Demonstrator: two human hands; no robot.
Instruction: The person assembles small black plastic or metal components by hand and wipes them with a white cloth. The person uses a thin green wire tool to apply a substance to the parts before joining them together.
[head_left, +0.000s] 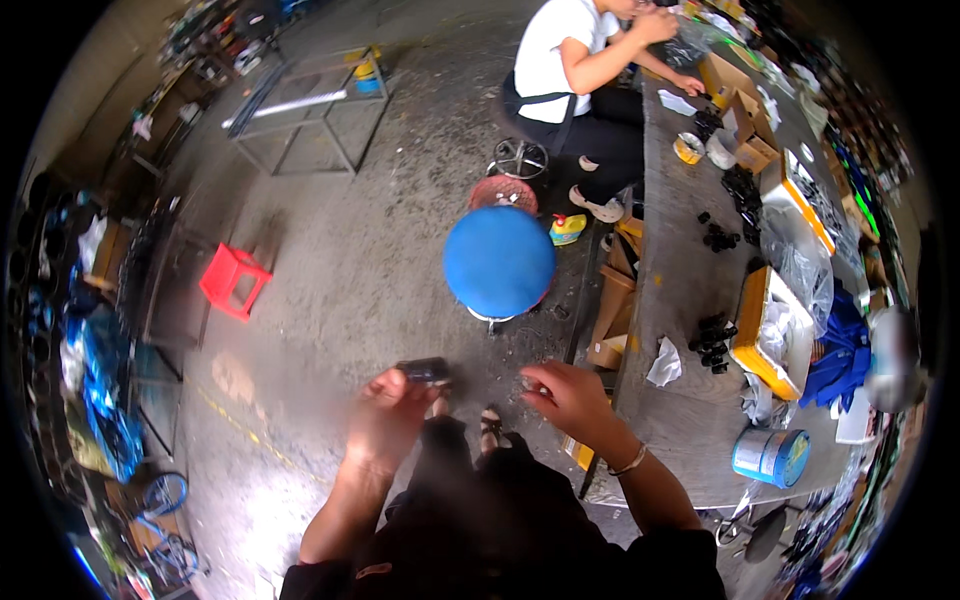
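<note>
Two hands over open concrete floor: left hand [385,405] pinches a small dark part [423,370]; right hand [572,398] half-curled, grip unclear. Brown boxes [740,105] line the bench edge [640,300].

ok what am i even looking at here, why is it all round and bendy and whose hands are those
This is one picture from a wide fisheye camera worn on a person's head, looking down. That lens bends straight edges and rounds the view. The two arms coming up from the bottom are the wearer's own.

The left hand holds a small dark blocky part at its fingertips. The right hand is curled, with something small at its fingertips, too blurred to name.

Ahead is a round blue stool on the concrete floor. To the right runs a long workbench with piles of small black parts, yellow trays and a blue tin. Another person sits working farther along it.
</note>
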